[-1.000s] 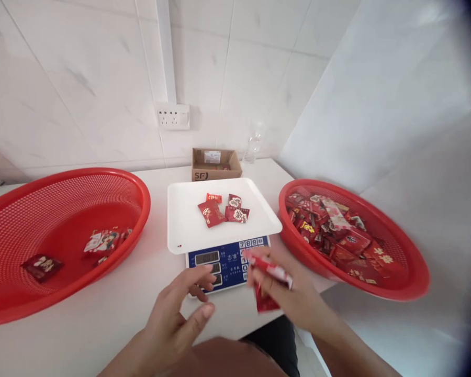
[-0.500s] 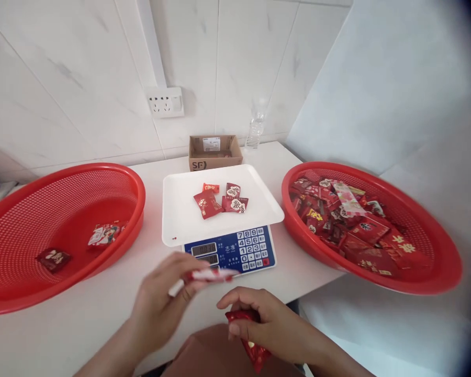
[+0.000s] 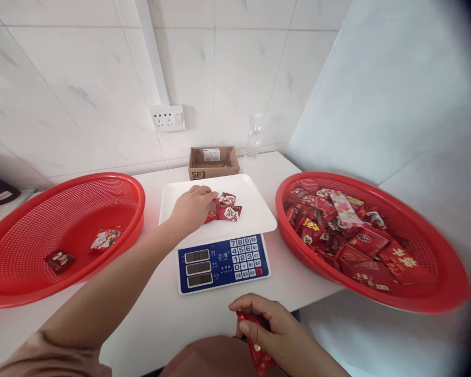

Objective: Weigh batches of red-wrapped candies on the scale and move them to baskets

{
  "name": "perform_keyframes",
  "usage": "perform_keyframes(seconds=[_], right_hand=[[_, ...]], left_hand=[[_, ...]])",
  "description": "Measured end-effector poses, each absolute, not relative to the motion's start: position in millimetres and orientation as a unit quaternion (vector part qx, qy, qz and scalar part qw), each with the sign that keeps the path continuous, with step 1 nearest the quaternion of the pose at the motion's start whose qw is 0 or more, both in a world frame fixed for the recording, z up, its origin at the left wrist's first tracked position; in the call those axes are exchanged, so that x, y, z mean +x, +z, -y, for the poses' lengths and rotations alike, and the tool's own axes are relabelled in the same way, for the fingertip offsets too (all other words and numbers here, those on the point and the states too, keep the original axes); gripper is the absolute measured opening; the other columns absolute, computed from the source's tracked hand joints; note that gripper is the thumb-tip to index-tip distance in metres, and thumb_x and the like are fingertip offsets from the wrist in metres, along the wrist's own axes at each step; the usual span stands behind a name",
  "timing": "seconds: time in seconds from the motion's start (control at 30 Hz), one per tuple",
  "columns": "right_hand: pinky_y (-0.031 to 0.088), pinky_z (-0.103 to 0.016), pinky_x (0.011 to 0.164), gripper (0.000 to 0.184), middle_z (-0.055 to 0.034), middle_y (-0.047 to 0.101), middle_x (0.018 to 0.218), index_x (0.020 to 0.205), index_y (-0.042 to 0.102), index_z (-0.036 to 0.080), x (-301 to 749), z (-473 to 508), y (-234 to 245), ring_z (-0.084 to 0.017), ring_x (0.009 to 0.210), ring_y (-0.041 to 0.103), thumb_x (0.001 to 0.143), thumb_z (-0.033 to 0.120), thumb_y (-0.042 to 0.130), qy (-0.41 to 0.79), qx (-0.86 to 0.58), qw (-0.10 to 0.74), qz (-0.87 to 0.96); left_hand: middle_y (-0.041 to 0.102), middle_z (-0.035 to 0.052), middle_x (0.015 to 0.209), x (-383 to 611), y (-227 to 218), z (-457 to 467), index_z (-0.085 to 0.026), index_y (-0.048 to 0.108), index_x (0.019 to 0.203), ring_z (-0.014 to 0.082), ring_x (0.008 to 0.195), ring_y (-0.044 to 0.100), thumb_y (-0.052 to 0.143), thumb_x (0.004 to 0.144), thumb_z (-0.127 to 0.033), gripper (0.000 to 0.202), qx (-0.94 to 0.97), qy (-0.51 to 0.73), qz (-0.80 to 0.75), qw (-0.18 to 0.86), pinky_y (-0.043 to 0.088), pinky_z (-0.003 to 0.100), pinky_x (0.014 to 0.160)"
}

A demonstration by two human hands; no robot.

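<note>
My left hand reaches over the white tray of the weighing scale. Its fingers are closed at the candy packets there and hide what is between them. Beside the fingertips lie a dark red candy packet with a white label and a smaller packet behind it. Below the tray is the scale's blue panel with keys and displays. Near the table's front edge, my right hand is closed around a shiny red candy packet, whose lower end sticks out below the fingers.
To the right, a red basket holds many red packets. On the left, another red basket has a dark red packet and a white-and-red one inside. A cardboard box and a clear bottle stand behind the scale.
My left hand has moved forward from in front of the scale to the tray; the pinkish-white packet it carried is now hidden. My right hand keeps its red packet. The view has tilted up slightly.
</note>
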State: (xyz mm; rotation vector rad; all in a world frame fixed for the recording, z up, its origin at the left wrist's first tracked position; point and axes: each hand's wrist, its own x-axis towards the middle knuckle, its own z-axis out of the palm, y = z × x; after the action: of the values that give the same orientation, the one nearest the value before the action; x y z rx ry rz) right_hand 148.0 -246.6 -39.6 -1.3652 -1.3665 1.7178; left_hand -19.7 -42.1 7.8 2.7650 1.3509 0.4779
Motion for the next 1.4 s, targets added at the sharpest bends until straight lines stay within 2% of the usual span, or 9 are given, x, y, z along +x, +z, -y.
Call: perform_keyframes(seconds=[0.17, 0.53, 0.67, 0.73, 0.8, 0.9, 1.0, 1.2, 1.4], right_hand=[[0.047, -0.031, 0.075, 0.044, -0.0026, 0.063, 0.082, 0.106, 0.060, 0.019, 155.6, 250.3, -41.0, -0.016, 0.078, 0.059, 0.081, 0.054, 0.056, 0.643, -0.516, 0.283, 0.491], [0.047, -0.031, 0.073, 0.044, -0.0035, 0.064, 0.083, 0.107, 0.059, 0.018, 152.9, 249.1, -42.5, -0.015, 0.076, 0.058, 0.082, 0.054, 0.055, 0.648, -0.498, 0.291, 0.498], [0.049, -0.028, 0.065, 0.048, -0.0033, 0.064, 0.082, 0.108, 0.058, 0.019, 156.2, 251.6, -49.8, -0.013, 0.070, 0.057, 0.083, 0.059, 0.050, 0.633, -0.507, 0.316, 0.493], [0.049, -0.026, 0.059, 0.047, -0.0032, 0.064, 0.081, 0.109, 0.058, 0.020, 157.2, 254.1, -53.1, -0.012, 0.064, 0.056, 0.085, 0.058, 0.047, 0.604, -0.524, 0.346, 0.491], [0.049, -0.025, 0.057, 0.040, -0.0030, 0.064, 0.082, 0.111, 0.057, 0.022, 156.2, 257.3, -54.9, -0.011, 0.061, 0.055, 0.089, 0.053, 0.044, 0.559, -0.537, 0.392, 0.495], [0.051, -0.024, 0.060, 0.029, -0.0028, 0.065, 0.090, 0.115, 0.054, 0.027, 150.3, 261.0, -53.4, -0.012, 0.067, 0.060, 0.093, 0.041, 0.041, 0.478, -0.531, 0.456, 0.530], [0.052, -0.023, 0.065, 0.027, -0.0023, 0.067, 0.097, 0.118, 0.052, 0.032, 141.4, 259.7, -48.8, -0.013, 0.074, 0.062, 0.094, 0.032, 0.041, 0.407, -0.515, 0.463, 0.595], [0.050, -0.026, 0.078, 0.031, -0.0017, 0.066, 0.105, 0.122, 0.050, 0.032, 131.3, 248.9, -42.6, -0.015, 0.091, 0.062, 0.092, 0.025, 0.045, 0.340, -0.491, 0.429, 0.677], [0.049, -0.025, 0.067, 0.020, -0.0028, 0.066, 0.082, 0.091, 0.064, 0.023, 139.8, 242.7, -32.6, -0.015, 0.074, 0.062, 0.090, 0.034, 0.047, 0.386, -0.562, 0.356, 0.639]], left_hand=[[0.062, 0.0088, 0.122, -20.8, 6.7, 39.0, -0.015, 0.059, 0.117, 0.0245, 0.120, 0.050, 0.038, 0.081, -0.007, 0.042, 0.907, 0.089, -0.408, 0.050, 0.041, 0.040, 0.101], [0.055, 0.0103, 0.132, -24.0, 4.1, 40.5, -0.016, 0.053, 0.122, 0.0278, 0.131, 0.038, 0.032, 0.091, -0.017, 0.037, 0.908, 0.090, -0.398, 0.098, 0.026, 0.053, 0.107], [0.055, 0.0078, 0.130, -28.6, 21.4, 80.1, -0.017, 0.055, 0.116, 0.0227, 0.129, 0.039, 0.028, 0.095, -0.025, 0.035, 0.897, 0.149, -0.397, 0.122, 0.029, 0.043, 0.107], [0.064, 0.0046, 0.111, -31.8, 27.5, 115.2, -0.020, 0.059, 0.105, 0.0169, 0.105, 0.056, 0.030, 0.096, -0.034, 0.033, 0.875, 0.181, -0.389, 0.224, 0.044, 0.031, 0.090], [0.067, 0.0017, 0.084, -33.7, 25.3, 150.8, -0.019, 0.063, 0.088, 0.0140, 0.076, 0.060, 0.033, 0.095, -0.039, 0.036, 0.835, 0.144, -0.372, 0.379, 0.046, 0.024, 0.067], [0.069, 0.0027, 0.087, -32.2, 6.5, 188.9, -0.019, 0.066, 0.093, 0.0149, 0.076, 0.061, 0.049, 0.089, -0.041, 0.029, 0.760, 0.061, -0.332, 0.556, 0.046, 0.024, 0.067], [0.069, 0.0030, 0.094, -28.4, -17.4, 204.6, -0.019, 0.066, 0.099, 0.0166, 0.080, 0.062, 0.061, 0.081, -0.034, 0.024, 0.678, 0.059, -0.345, 0.646, 0.047, 0.025, 0.070], [0.064, 0.0022, 0.077, -33.2, -35.4, 209.7, -0.014, 0.065, 0.079, 0.0136, 0.070, 0.054, 0.049, 0.088, -0.035, 0.027, 0.674, 0.137, -0.391, 0.612, 0.041, 0.023, 0.063], [0.063, 0.0017, 0.079, -49.4, -28.3, 207.9, -0.017, 0.066, 0.083, 0.0126, 0.073, 0.054, 0.042, 0.092, -0.040, 0.035, 0.723, 0.137, -0.352, 0.579, 0.040, 0.022, 0.069]])
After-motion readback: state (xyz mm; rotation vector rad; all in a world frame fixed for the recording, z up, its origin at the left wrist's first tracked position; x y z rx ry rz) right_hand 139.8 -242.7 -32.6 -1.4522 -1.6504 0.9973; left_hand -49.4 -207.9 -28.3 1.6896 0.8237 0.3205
